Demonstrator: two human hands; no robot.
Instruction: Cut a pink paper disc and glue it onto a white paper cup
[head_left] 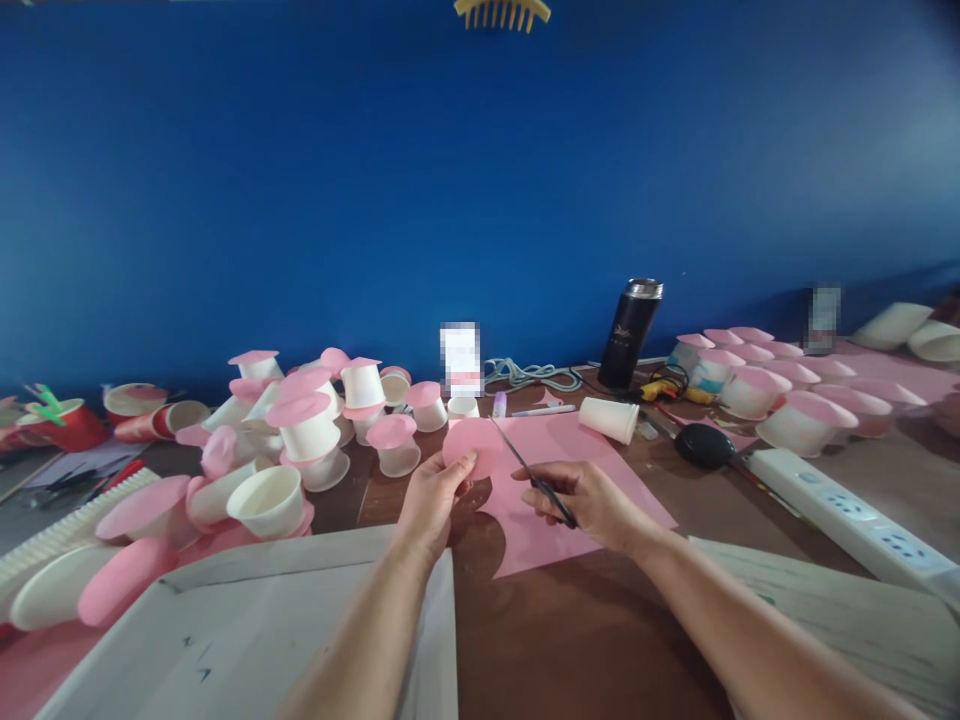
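My left hand (439, 492) pinches a rounded piece of pink paper (471, 440) between thumb and fingers, a little above the table. In my right hand (581, 497) is a pair of dark scissors (541, 484), its blades pointing up and left to the right edge of that piece. Whether the blades touch the paper, I cannot tell. Under both hands lies a larger pink sheet (592, 470) with curved cut-outs along its near left edge. A white paper cup (608, 420) rests on its side at the sheet's far right corner.
Many white cups with pink paper tops (304, 420) crowd the left; more such cups (808, 415) stand at right. A dark thermos (631, 335), a black bulb-shaped object (705, 446) and a white power strip (847, 510) lie right. A large white sheet (300, 620) covers the front left.
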